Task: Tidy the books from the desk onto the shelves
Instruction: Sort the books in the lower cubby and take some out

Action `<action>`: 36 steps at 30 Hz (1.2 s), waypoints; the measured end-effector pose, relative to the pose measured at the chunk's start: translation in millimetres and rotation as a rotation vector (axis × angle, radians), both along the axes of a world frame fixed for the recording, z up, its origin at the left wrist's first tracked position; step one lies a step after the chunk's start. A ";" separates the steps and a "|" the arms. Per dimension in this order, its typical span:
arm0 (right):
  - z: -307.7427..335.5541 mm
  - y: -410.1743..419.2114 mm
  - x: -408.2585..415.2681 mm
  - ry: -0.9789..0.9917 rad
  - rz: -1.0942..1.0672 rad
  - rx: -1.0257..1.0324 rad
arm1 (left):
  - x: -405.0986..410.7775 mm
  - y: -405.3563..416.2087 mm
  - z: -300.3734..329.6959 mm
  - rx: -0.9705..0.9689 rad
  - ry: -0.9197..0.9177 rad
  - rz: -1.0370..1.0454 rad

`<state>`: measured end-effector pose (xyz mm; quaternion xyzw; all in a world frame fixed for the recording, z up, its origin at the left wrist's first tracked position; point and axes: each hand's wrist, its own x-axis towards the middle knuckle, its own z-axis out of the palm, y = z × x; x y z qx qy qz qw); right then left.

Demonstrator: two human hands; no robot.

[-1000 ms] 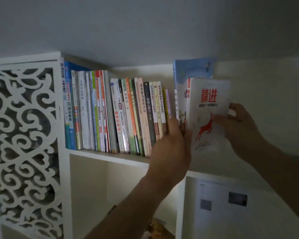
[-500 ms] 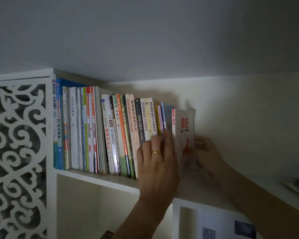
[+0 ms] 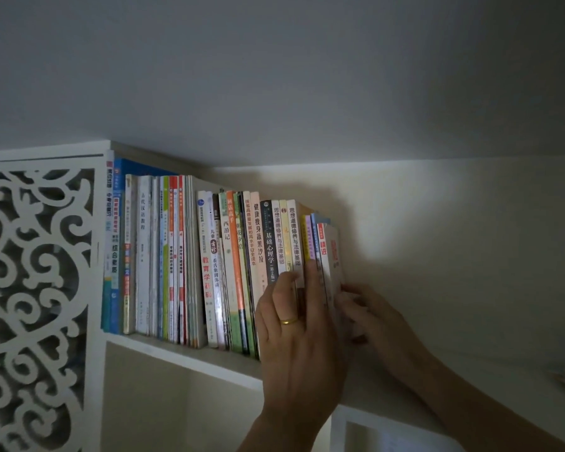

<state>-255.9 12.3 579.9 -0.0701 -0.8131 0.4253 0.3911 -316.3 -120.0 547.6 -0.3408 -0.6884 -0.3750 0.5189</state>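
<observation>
Now upright against the row's right end, white red-lettered paperback book (image 3: 331, 256) is standing on white wooden shelf (image 3: 183, 355), your left hand (image 3: 296, 334) is pressing flat-fingered on spines, your right hand (image 3: 372, 316) is pinching its cover.

One white wooden shelf (image 3: 183, 355) carries a single row of roughly thirty upright paperback books (image 3: 190, 265). One white carved fretwork panel (image 3: 36, 288). Two bare hands, one gold ring (image 3: 288, 321).
</observation>
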 end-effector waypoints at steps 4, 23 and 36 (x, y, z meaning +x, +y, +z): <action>-0.8 -0.2 11.0 -0.028 0.181 0.056 | -1.4 -2.1 1.8 -0.038 -0.047 0.008; -3.0 -10.6 17.3 -0.189 0.089 0.243 | -7.0 -6.4 -5.6 -0.091 -0.083 0.011; -129.1 -151.9 59.0 0.066 -0.328 0.870 | -30.8 -137.1 -199.9 -0.193 -0.467 -0.124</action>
